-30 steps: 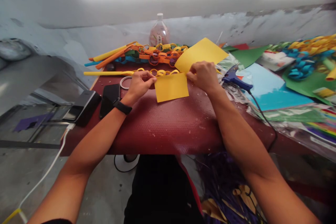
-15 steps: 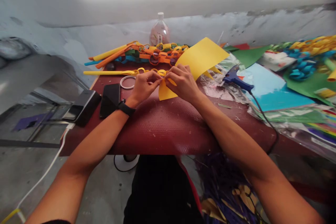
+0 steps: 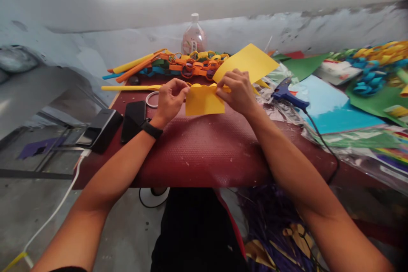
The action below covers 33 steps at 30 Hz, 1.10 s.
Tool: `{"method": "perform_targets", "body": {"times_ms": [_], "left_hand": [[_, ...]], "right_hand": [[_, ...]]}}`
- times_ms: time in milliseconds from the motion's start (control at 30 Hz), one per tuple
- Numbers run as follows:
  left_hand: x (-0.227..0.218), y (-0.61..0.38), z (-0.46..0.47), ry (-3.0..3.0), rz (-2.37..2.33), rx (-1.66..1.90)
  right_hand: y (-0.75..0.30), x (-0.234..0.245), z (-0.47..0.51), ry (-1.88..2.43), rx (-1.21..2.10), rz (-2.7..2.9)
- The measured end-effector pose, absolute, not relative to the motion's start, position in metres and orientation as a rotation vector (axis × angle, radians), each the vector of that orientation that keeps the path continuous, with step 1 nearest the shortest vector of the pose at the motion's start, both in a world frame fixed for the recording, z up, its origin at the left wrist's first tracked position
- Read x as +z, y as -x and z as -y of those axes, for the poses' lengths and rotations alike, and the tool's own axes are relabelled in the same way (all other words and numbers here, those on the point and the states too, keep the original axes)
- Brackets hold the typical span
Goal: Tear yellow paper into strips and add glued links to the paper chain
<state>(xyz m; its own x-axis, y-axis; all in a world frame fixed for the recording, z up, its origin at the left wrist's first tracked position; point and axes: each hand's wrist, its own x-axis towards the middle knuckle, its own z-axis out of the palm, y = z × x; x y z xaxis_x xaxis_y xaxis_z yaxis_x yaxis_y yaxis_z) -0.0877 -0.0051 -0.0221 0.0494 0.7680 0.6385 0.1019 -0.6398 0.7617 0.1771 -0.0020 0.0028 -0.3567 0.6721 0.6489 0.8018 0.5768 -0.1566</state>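
Observation:
A folded yellow paper sheet [image 3: 204, 101] is held over the dark red table [image 3: 204, 148]. My left hand [image 3: 169, 101] pinches its left upper edge, fingers closed. My right hand [image 3: 238, 92] pinches the fold at the right, with the sheet's other half [image 3: 247, 60] rising behind it. A yellow paper chain [image 3: 168, 86] lies just behind my hands. Farther back rests a chain of orange, green and yellow loops [image 3: 191, 64].
A roll of tape [image 3: 152, 99], a phone [image 3: 134, 120] and a black box [image 3: 101, 129] lie at the left. A blue glue gun [image 3: 287, 95] with its cable lies at the right, among coloured paper sheets [image 3: 334, 106]. A plastic bottle [image 3: 193, 37] stands at the back.
My hands drew together on the sheet's left part half a second ago, then spread apart again. The folded flap now lies flatter and a little higher than a second ago.

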Motion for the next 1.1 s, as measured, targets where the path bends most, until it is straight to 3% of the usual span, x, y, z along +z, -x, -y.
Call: {"method": "perform_targets", "body": {"times_ms": [200, 600, 867, 1100], "left_hand": [[-0.027, 0.093, -0.006, -1.622, -0.960, 1.781], [-0.011, 0.079, 0.024, -2.209, -0.810, 1.744], [-0.010, 0.074, 0.026, -2.327, -0.689, 1.733], [-0.009, 0.083, 0.020, -2.064, -0.922, 1.735]], "right_hand": [[-0.215, 0.000, -0.017, 1.447, -0.297, 1.858], [-0.130, 0.013, 0.041, 0.966, -0.382, 2.107], [-0.135, 0.006, 0.030, 0.931, -0.344, 2.171], [-0.163, 0.015, 0.021, 1.182, -0.314, 2.064]]}}
